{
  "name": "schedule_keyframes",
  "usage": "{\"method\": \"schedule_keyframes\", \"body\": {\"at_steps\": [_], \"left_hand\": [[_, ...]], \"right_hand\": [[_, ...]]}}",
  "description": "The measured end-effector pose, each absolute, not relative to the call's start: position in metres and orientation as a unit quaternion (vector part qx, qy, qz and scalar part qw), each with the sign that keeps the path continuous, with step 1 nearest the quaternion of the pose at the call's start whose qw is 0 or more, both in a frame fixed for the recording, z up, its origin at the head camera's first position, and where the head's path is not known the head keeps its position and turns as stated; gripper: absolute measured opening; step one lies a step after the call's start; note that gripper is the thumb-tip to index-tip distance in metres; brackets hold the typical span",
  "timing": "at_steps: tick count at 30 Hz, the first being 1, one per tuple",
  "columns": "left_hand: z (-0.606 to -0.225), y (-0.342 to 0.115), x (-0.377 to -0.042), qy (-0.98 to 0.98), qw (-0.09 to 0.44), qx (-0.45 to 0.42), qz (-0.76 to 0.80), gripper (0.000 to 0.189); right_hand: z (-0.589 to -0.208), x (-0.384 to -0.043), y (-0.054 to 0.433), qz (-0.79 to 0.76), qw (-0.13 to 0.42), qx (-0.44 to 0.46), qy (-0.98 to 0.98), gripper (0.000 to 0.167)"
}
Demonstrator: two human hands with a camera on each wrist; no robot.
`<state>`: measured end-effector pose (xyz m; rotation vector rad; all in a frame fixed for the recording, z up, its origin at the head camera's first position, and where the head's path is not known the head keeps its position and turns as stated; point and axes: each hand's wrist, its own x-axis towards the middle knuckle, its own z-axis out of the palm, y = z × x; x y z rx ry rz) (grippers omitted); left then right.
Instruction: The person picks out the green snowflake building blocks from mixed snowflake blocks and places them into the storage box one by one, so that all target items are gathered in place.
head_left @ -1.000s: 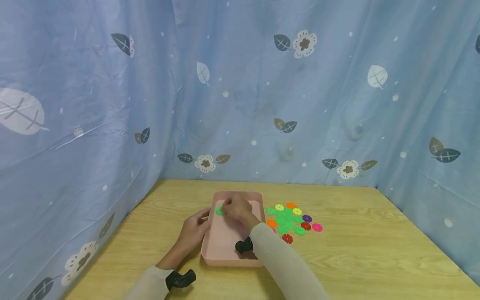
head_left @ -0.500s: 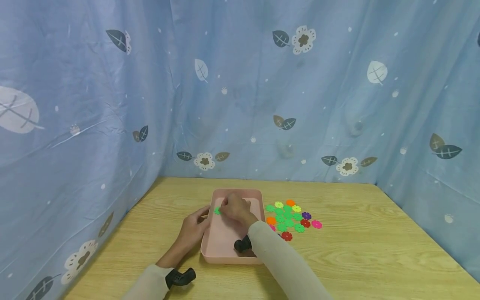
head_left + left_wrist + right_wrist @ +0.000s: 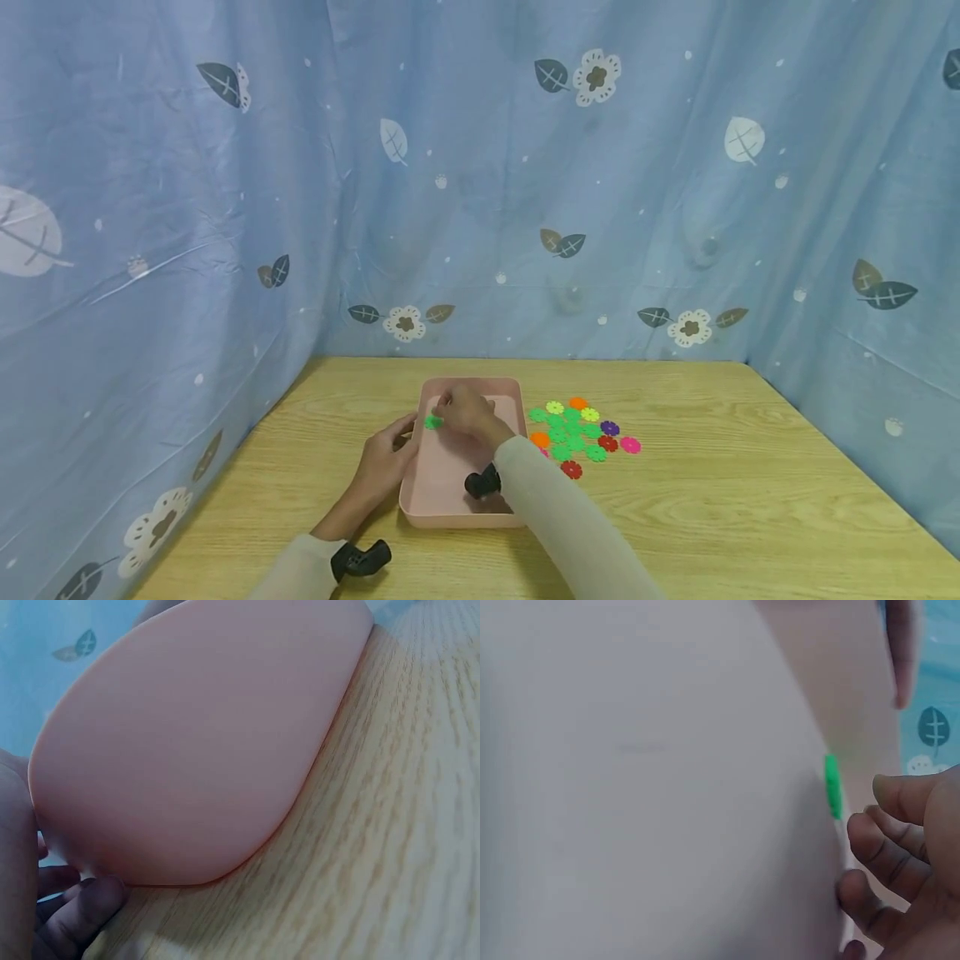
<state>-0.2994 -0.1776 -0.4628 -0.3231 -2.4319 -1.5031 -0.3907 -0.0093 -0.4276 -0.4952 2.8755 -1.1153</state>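
Observation:
A pink rectangular tray lies on the table between both hands. My left hand rests against its left side from outside, fingers spread along the wall; in the left wrist view fingertips touch the tray's lower outer edge. My right hand is inside the tray's far half. A green flower-shaped disc lies by the far left wall, just left of the right fingers. In the right wrist view the same green disc appears edge-on, apart from the thumb and loosely bent fingers, with nothing between them.
Several flower-shaped discs lie spread on the table right of the tray: green ones, a purple one, a pink one and a red one among them. A blue patterned curtain hangs behind the wooden table.
The right fingers have drawn slightly away from the green disc, which stays by the tray's far left wall. My left hand keeps its place on the tray. The head view has shifted slightly.

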Motion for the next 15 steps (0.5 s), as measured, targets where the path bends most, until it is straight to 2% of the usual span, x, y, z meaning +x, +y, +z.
{"method": "schedule_keyframes", "body": {"at_steps": [4, 15], "left_hand": [[-0.463, -0.177, -0.3, -0.836, 0.135, -0.114, -0.52, 0.048], [-0.462, -0.179, -0.297, -0.836, 0.129, -0.107, -0.523, 0.05]], "right_hand": [[-0.418, -0.389, -0.004, -0.397, 0.037, -0.17, 0.901, 0.013], [-0.396, -0.373, 0.022, -0.459, 0.041, -0.189, 0.867, 0.013]]}}
